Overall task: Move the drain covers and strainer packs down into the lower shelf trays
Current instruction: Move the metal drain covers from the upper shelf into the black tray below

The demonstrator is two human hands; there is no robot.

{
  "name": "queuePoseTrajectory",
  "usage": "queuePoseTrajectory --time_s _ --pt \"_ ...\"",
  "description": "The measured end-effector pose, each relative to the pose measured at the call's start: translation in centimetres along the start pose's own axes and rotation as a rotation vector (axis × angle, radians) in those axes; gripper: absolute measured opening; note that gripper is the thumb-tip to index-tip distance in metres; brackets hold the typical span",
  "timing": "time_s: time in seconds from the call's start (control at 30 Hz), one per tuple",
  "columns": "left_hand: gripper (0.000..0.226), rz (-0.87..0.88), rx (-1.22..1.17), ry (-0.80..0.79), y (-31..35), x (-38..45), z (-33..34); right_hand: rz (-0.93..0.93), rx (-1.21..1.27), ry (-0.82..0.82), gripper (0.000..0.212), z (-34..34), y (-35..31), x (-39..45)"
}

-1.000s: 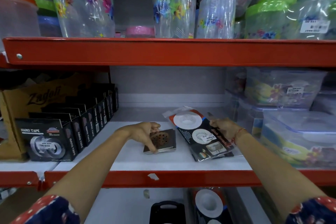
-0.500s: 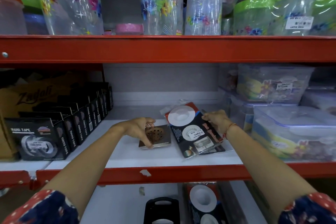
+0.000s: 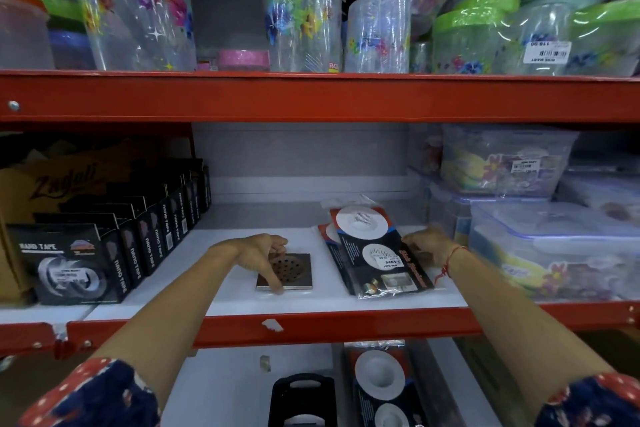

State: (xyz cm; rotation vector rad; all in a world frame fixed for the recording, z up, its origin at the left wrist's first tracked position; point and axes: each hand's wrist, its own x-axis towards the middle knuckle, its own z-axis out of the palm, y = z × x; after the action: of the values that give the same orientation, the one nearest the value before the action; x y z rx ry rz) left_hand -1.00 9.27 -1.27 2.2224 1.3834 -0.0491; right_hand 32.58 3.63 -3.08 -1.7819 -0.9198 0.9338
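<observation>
A square metal drain cover point(image 3: 291, 272) with a round perforated centre lies on the white middle shelf point(image 3: 221, 302). My left hand point(image 3: 258, 253) grips its left side, thumb on the front edge and fingers on the back edge. To its right lies a stack of strainer packs point(image 3: 375, 253), black and red with white round strainers, in clear plastic. My right hand point(image 3: 427, 248) holds the stack's right edge. On the lower shelf, more strainer packs point(image 3: 381, 381) sit in a tray, with a black tray point(image 3: 303, 395) beside them.
Black nano tape boxes point(image 3: 104, 239) stand in rows on the left, in front of a brown carton point(image 3: 45, 184). Clear lidded containers point(image 3: 554, 246) are stacked on the right. The red shelf beam point(image 3: 311, 326) runs across in front. Plastic jars point(image 3: 301, 7) fill the top shelf.
Both hands stay on the drain cover and the strainer packs. The packs have shifted and turned slightly under my right hand. The view has drifted a little.
</observation>
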Motion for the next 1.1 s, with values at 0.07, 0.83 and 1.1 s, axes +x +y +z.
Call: queuePoseTrajectory --time_s 0.07,0.83,1.1 --pt "0.119 0.003 -0.03 0.024 -0.2 -0.2 0.0 0.014 0.011 -0.04 0.005 -0.1 0.0 0.2" --pt "0.091 0.175 0.164 0.471 -2.6 -4.5 4.8 -0.056 -0.336 0.228 0.024 -1.3 -0.4 -3.0" --pt "0.103 0.181 0.234 0.669 -4.7 -6.9 6.3 -0.593 -0.65 -0.128 0.059 7.6 -3.8 -7.2"
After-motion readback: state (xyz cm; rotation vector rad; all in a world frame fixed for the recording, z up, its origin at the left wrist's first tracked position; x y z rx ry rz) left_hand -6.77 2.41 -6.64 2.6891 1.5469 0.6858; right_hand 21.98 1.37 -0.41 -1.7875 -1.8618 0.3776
